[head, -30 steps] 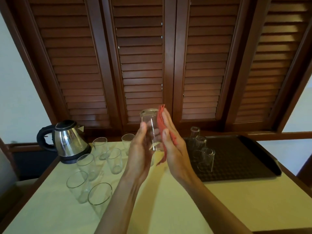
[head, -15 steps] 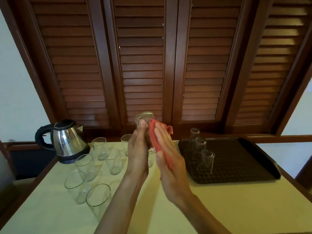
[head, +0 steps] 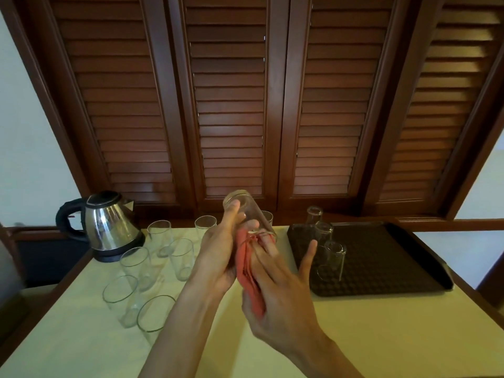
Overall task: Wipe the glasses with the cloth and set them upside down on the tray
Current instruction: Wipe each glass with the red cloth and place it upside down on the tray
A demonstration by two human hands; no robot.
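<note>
My left hand (head: 218,257) grips a clear glass (head: 246,207) above the table, tilted with its base up and away from me. My right hand (head: 283,290) holds the red cloth (head: 245,268) and pushes it with several fingers into the glass's mouth; one finger sticks out to the right. The dark tray (head: 387,257) lies at the right, with three glasses (head: 331,260) standing upside down in a row along its left side. Several upright glasses (head: 133,266) stand on the left of the table.
A steel kettle (head: 109,227) with a black handle stands at the back left. The table (head: 381,336) has a pale yellow top with a wooden rim. Brown louvred shutters (head: 231,105) close off the back. Most of the tray's surface right of the glasses is bare.
The glass has tipped over in my left hand and come lower. My right hand has gone from rubbing the cloth on the outside to pushing it into the mouth.
</note>
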